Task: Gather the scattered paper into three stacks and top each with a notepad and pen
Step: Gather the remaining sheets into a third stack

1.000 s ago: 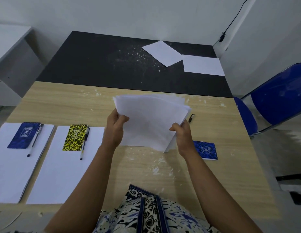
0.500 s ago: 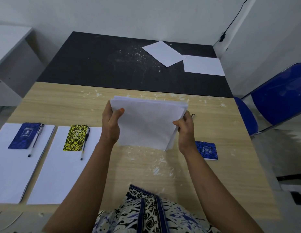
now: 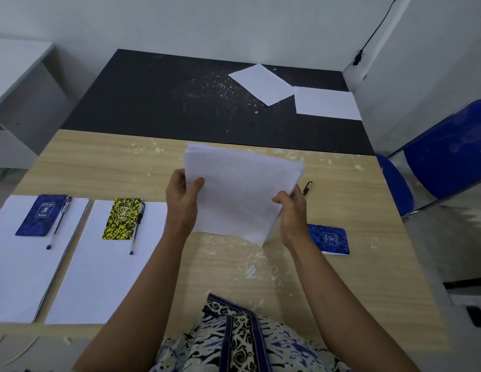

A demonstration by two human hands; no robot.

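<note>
Left hand: the left hand (image 3: 181,198) gripped the left edge of the paper bundle (image 3: 240,194), thumb curled over its face.
Right hand: the right hand (image 3: 291,208) pinched the bundle's right edge, fingers curled round it.
Bundle: thin white sheets, edges roughly aligned, held tilted above the wooden table (image 3: 341,264), its near corner hanging low.
Room right: the third pen (image 3: 307,187) showed just beyond the right hand; a blue notepad (image 3: 329,239) lay flat nearby, bare flecked wood around it.
Room left: two flat white stacks, one (image 3: 16,264) with a blue pad (image 3: 42,214) and pen (image 3: 58,222), one (image 3: 99,277) with a yellow speckled pad (image 3: 123,222) and pen (image 3: 136,228).
Far edge: two loose sheets (image 3: 260,83) (image 3: 325,103) lay on the matte black table (image 3: 153,103), corners meeting.
</note>
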